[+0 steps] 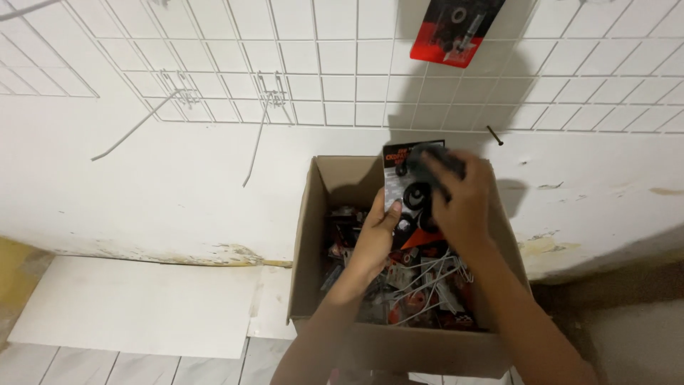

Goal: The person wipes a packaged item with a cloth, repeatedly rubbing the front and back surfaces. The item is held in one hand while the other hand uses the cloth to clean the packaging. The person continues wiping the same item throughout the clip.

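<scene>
Standing upright over the open cardboard box (313, 235), a flat black-and-red blister card (407, 194) has its long axis running top to bottom, its printed face toward the camera and its top edge toward the wall. It carries dark rings under clear plastic; the print is too blurred to make out. The left hand (376, 239) pinches the card's lower left edge, thumb on the front, fingers behind and hidden. The right hand (459, 199) is curled over the card's upper right corner, covering much of that side; its fingertips blur with motion, so the exact grip there is hard to tell.

Below the hands, the box holds a jumble of similar red-and-black packs (427, 306) and loose white wire hooks (434, 274), most of them overlapping and indistinct. The box sits on the floor against the white wall, its near flap cut off by the bottom edge of the view.

Above, a white wire grid panel (342, 64) hangs on the wall with bare hooks (267, 100) at its lower left. One more red-and-black pack (456, 32) hangs near the grid's top edge, partly cropped.
</scene>
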